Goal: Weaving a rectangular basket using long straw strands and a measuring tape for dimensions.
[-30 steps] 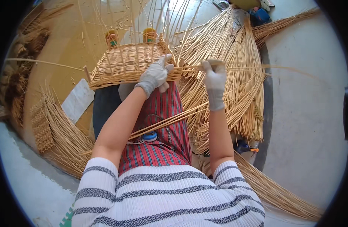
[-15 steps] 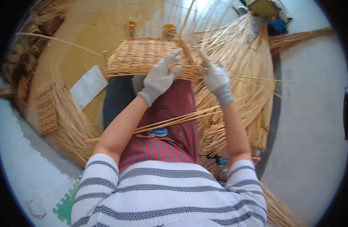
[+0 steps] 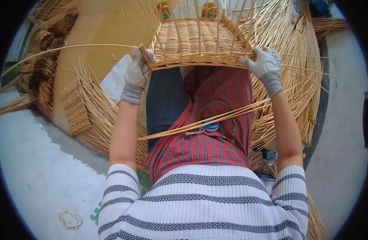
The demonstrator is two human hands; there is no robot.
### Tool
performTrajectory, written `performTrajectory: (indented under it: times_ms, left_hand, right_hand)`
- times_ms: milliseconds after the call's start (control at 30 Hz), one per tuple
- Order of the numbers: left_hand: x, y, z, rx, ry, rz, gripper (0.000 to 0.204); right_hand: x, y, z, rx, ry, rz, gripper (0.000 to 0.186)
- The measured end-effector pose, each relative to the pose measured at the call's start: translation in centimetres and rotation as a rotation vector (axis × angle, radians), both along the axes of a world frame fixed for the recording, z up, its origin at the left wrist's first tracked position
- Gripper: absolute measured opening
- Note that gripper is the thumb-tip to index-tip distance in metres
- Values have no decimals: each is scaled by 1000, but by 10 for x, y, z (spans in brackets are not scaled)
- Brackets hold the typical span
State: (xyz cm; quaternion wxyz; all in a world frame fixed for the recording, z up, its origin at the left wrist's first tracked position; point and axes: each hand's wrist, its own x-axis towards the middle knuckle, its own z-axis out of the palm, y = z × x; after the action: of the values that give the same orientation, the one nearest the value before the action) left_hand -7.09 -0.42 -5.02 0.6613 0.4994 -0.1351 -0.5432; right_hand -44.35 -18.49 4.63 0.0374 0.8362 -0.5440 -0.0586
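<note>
Two gloved hands grip one half-woven basket, its flat base between them above the person's lap. The left hand [image 3: 137, 74] is curled around the left corner of the basket [image 3: 208, 40], right by one wooden peg [image 3: 144, 53]. The right hand [image 3: 267, 66] grasps the opposite corner, thumb on the near edge. Upright sticks rise from the edge between the two grips, too many to count clearly.

One long cane [image 3: 84, 45] runs out leftward from the left grip; a few thin ends [image 3: 306, 69] stick out right of the right grip. Below both hands, one slim group of canes [image 3: 180, 129] crosses a red checked cloth [image 3: 184, 154], next to one blue round object [image 3: 211, 127]. Two feet in yellow footwear [image 3: 209, 10] show past the basket.

One large heap of canes [image 3: 296, 88] spreads beside the right hand. Left of the left hand lie one white sheet [image 3: 114, 82], one woven panel [image 3: 75, 106], a smaller heap [image 3: 102, 120] and brown bundles [image 3: 42, 76]. A yellow-brown surface [image 3: 96, 32] stretches beyond the left grip, and pale grey floor [image 3: 344, 160] lies farther out on both sides.
</note>
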Motion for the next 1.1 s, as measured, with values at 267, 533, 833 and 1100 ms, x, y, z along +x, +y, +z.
performTrajectory:
  times_ms: [267,533,833,1100]
  left_hand:
    - [-4,8,-35,-151,103,92,69]
    - [-5,6,-11,24,-423,-38,64]
    - [-11,-21,30,752,-1199,-190,62]
    - [0,-11,22,619,-594,-443,60]
  right_hand:
    - [9,12,-24,-223,38,-98,78]
    - [3,8,-18,-177,1,-38,76]
    - [1,14,-2,-94,101,89,82]
    - [-6,19,-11,-217,84,131,85]
